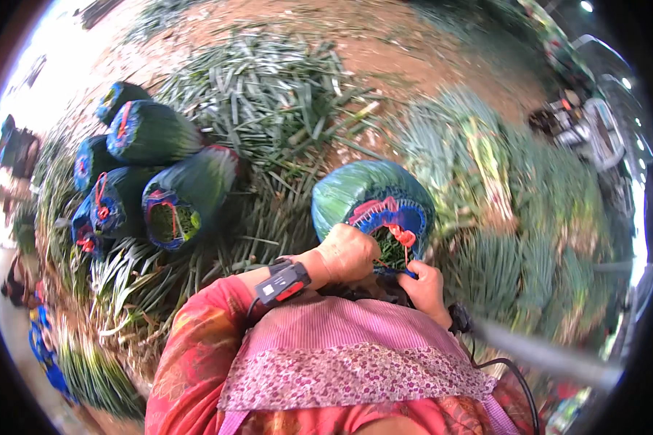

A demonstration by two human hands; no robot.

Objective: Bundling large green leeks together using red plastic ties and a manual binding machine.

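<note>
Before me stands a mesh sack packed with green leaves, its mouth facing me. A blue hem with a pink patch and white stitching rims the mouth, and cut green tops show inside. My left hand is closed at the left side of the rim, with a strand of orange cord by its fingers. My right hand pinches the blue edge at the lower right of the mouth. Between the hands, a knotted orange cord hangs across the opening, taut down towards the right fingers.
Filled mesh sacks lie stacked at the left, one with its mouth open. Cut green leaves are heaped beyond. Bundles of green onions cover the right side. A blurred pale pole crosses at lower right.
</note>
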